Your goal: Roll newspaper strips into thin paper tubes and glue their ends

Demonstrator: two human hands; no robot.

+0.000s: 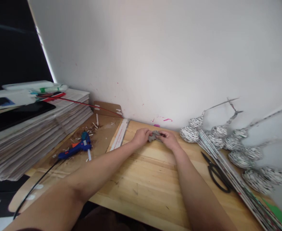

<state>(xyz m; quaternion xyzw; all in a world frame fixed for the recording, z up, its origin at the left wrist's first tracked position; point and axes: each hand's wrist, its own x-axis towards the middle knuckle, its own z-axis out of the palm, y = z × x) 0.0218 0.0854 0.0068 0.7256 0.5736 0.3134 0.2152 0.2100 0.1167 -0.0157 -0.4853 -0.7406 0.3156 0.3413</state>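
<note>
Along the wall (160,57) at the right, gourd-shaped woven paper pieces (189,134) stand in a row, each with a rounded lower bulb and a smaller upper one; their insides are hidden, so whether they hold anything cannot be told. Thin stems rise from several of them.

At the far middle of the bench (153,186), a small grey crumpled piece (152,137) sits between the two hands. The left hand (141,137) has its fingers drawn together, pinching the piece at its left side. The right hand (169,140) is partly curled, its thumb and fingertips on the piece from the right. The piece is too small and blurred for its material to be certain.

Left of the hands lies a white strip with red lettering (119,136), beside a brown cardboard sheet (107,128). On that sheet rest a blue glue gun (76,149) with a black cable (37,183) and scattered pale scraps (96,125). A tall stack of paper (69,120) at the far left carries a black phone (20,115). To the right, black scissors (212,165) lie next to a bundle of rolled paper rods (227,166).
</note>
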